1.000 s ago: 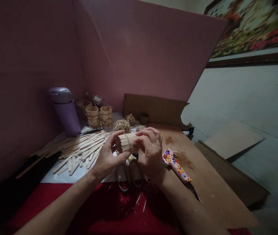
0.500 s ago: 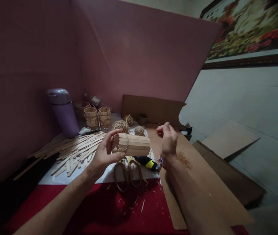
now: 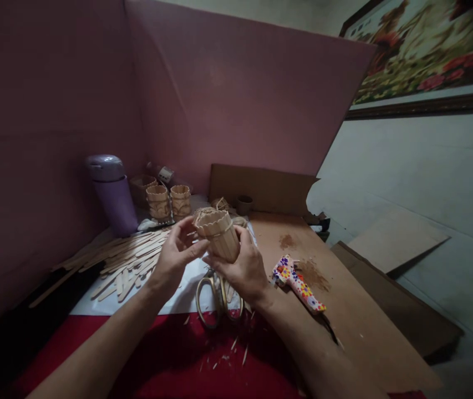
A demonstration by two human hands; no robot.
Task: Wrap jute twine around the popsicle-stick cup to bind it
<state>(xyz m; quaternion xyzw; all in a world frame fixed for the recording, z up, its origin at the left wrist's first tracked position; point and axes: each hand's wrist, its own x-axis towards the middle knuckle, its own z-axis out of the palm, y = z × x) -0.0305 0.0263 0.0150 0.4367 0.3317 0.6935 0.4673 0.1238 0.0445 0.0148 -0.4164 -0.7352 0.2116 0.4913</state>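
Observation:
A cup made of craft sticks (image 3: 222,239) is held above the table, tilted with its scalloped rim toward the upper left. A strand of twine circles it below the rim. My right hand (image 3: 247,267) wraps round its lower right side, thumb behind and fingers beneath. My left hand (image 3: 178,252) is curled at the rim's left side, thumb and fingertips against the cup. Scissors (image 3: 207,302) lie below the hands, handles toward me. Balls of twine (image 3: 220,204) are partly hidden behind the cup.
Loose craft sticks (image 3: 132,255) spread over white paper at left. Behind them stand two finished stick cups (image 3: 180,200) and a purple bottle (image 3: 116,202). A flower-patterned glue gun (image 3: 300,284) lies on a cardboard sheet (image 3: 352,327) at right. Wood splinters dot the red cloth (image 3: 169,354).
The cup has turned from lying sideways to standing tilted, rim up. My right hand has come in from the right and taken hold of it, uncovering the glue gun.

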